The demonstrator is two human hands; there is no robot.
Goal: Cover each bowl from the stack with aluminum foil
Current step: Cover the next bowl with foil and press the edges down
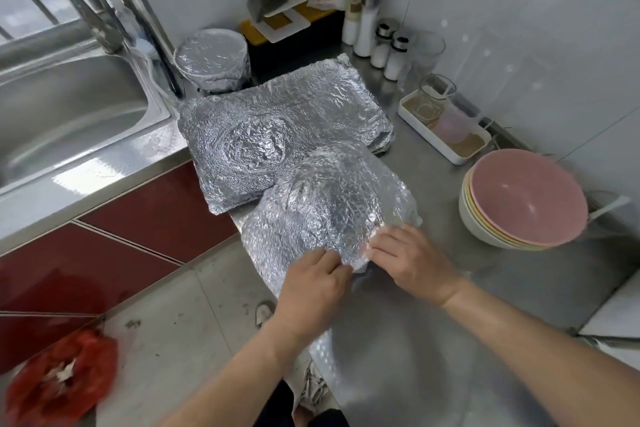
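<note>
Head view shows both hands working the near edge of one foil sheet (322, 208): the left hand (311, 282) has its fingers curled in, pinching the crinkled rim, and the right hand (410, 258) pinches the same rim just beside it, fingertips bent onto the foil. The sheet domes up over something round at the front edge of the steel counter (433, 184) — most likely a bowl, though the bowl itself is hidden beneath. Foil this thin should be nearly weightless, soft enough to hold any crease it is given, and quick to tear if pulled hard, so it is best taken at the loose edge and folded under the rim in short pinches rather than tugged across. Just behind lies a flat pile of foil sheets (277, 121), touching the domed one. Farther back, near the wall, stands a covered bowl (212, 57), already wrapped. Well to the right waits the stack of bowls (523, 198), a pink one on top — several left to do. Off to the left is the sink (69, 107).
</note>
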